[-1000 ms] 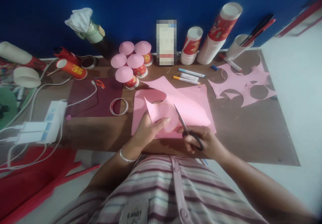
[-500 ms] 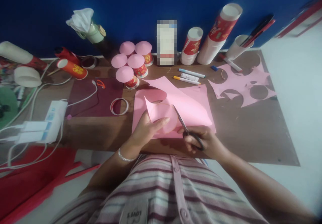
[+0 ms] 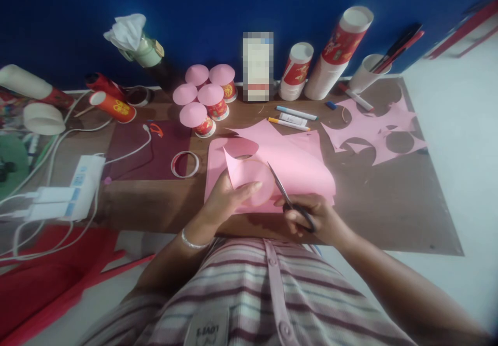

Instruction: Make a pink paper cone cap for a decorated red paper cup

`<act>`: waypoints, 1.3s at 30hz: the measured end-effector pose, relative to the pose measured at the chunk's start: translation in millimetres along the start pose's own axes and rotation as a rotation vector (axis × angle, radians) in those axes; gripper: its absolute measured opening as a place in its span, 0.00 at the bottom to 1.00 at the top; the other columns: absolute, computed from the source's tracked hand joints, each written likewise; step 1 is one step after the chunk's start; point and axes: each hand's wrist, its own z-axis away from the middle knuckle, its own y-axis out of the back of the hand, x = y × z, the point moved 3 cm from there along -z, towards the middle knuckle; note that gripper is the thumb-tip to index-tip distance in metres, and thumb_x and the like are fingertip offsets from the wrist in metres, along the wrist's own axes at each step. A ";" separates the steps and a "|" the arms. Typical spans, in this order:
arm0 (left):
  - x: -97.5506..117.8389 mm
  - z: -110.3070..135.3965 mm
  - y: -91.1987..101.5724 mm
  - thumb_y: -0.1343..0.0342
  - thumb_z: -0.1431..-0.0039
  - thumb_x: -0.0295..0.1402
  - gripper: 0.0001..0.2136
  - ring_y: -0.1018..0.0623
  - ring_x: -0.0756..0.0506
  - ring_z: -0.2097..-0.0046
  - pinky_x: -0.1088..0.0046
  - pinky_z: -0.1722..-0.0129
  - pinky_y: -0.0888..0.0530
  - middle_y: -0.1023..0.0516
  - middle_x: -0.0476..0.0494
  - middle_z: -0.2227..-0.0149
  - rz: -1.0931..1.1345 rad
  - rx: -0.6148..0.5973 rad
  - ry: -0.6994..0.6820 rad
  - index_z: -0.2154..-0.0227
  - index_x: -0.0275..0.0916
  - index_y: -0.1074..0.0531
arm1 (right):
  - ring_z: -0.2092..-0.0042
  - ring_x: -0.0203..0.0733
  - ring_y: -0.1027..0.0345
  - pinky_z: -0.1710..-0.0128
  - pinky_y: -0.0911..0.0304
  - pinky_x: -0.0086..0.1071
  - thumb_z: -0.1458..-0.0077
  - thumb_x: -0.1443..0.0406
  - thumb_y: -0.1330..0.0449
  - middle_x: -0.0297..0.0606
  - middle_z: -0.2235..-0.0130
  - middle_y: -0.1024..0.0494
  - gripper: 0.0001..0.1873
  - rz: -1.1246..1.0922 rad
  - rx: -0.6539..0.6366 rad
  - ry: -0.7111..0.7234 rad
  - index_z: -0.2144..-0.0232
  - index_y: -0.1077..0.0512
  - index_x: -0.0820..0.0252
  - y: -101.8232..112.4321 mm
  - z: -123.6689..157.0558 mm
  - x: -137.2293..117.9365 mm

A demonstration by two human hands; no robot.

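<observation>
My left hand [image 3: 229, 195] is closed on a sheet of pink paper [image 3: 288, 154], its thumb lying on a part with a drawn circle outline. Above that circle, a round piece has been cut out of the sheet. In my right hand [image 3: 309, 213] is a pair of scissors [image 3: 288, 195] with dark handles, its blades pointing up and left at the circle's right edge. The blades look nearly closed. Beneath the held sheet lies more pink paper [image 3: 213, 151] on the wooden table [image 3: 389, 206].
Several red cups with pink cone tops [image 3: 210, 94] stand at the back left of the paper. Markers [image 3: 290, 123] lie behind it, cut pink scraps [image 3: 373, 128] to the right. A tape roll [image 3: 184, 164] and a white power strip [image 3: 83, 188] with cables are on the left.
The far flap of the held pink sheet has shifted and curls more toward the right. Both hands and the scissors stay almost where they were.
</observation>
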 end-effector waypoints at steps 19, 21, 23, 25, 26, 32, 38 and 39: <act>11.4 0.6 -2.2 0.30 0.47 0.33 0.27 0.22 0.40 0.46 0.63 0.44 0.24 0.20 0.40 0.48 0.075 -0.030 0.019 0.44 0.39 0.28 | 0.82 0.29 0.41 0.81 0.42 0.25 0.44 0.51 0.32 0.30 0.81 0.29 0.22 -0.020 -0.029 0.005 0.59 0.24 0.65 1.8 -0.3 10.0; 10.4 0.5 -1.2 0.30 0.48 0.33 0.26 0.21 0.39 0.46 0.62 0.45 0.24 0.20 0.40 0.49 0.086 -0.030 0.053 0.46 0.38 0.27 | 0.82 0.29 0.41 0.81 0.42 0.25 0.44 0.51 0.32 0.30 0.81 0.29 0.23 -0.020 -0.021 -0.003 0.59 0.24 0.65 1.9 0.1 10.4; 9.3 0.3 -0.2 0.29 0.49 0.33 0.24 0.20 0.38 0.47 0.61 0.45 0.23 0.19 0.39 0.49 0.097 -0.036 0.084 0.49 0.38 0.25 | 0.81 0.29 0.42 0.81 0.42 0.25 0.44 0.51 0.32 0.29 0.81 0.29 0.23 -0.010 -0.014 -0.004 0.59 0.23 0.66 2.1 0.4 9.6; 9.2 -0.3 0.1 0.29 0.49 0.33 0.23 0.20 0.38 0.47 0.61 0.46 0.23 0.19 0.39 0.49 0.106 -0.049 0.095 0.50 0.37 0.25 | 0.82 0.30 0.42 0.81 0.42 0.26 0.44 0.50 0.32 0.29 0.81 0.30 0.24 0.008 -0.013 -0.005 0.59 0.23 0.66 2.3 0.5 7.6; 9.7 -0.7 0.1 0.29 0.50 0.33 0.24 0.20 0.38 0.47 0.61 0.46 0.23 0.19 0.39 0.49 0.108 -0.054 0.094 0.50 0.37 0.25 | 0.82 0.30 0.42 0.82 0.41 0.26 0.44 0.49 0.32 0.29 0.82 0.30 0.24 0.020 -0.012 -0.003 0.61 0.23 0.66 2.4 0.5 6.2; 13.9 -2.9 2.0 0.29 0.49 0.34 0.25 0.20 0.39 0.49 0.64 0.49 0.22 0.19 0.39 0.51 0.070 -0.078 0.082 0.48 0.37 0.26 | 0.81 0.30 0.42 0.81 0.41 0.26 0.43 0.49 0.33 0.32 0.82 0.31 0.26 0.097 -0.026 0.010 0.81 0.31 0.61 2.1 -0.2 -1.4; 16.2 -3.4 6.5 0.28 0.50 0.35 0.24 0.20 0.41 0.50 0.65 0.49 0.22 0.19 0.40 0.52 0.004 -0.070 0.077 0.49 0.37 0.26 | 0.81 0.30 0.43 0.81 0.41 0.26 0.44 0.49 0.33 0.31 0.82 0.31 0.23 0.074 -0.025 0.001 0.77 0.29 0.62 2.5 -0.7 0.3; 16.7 -3.5 6.5 0.29 0.50 0.35 0.24 0.20 0.42 0.51 0.66 0.49 0.22 0.19 0.40 0.52 0.007 -0.074 0.070 0.49 0.37 0.25 | 0.81 0.30 0.42 0.81 0.41 0.26 0.44 0.49 0.33 0.31 0.82 0.31 0.23 0.067 -0.027 -0.002 0.76 0.28 0.62 2.6 -0.7 0.9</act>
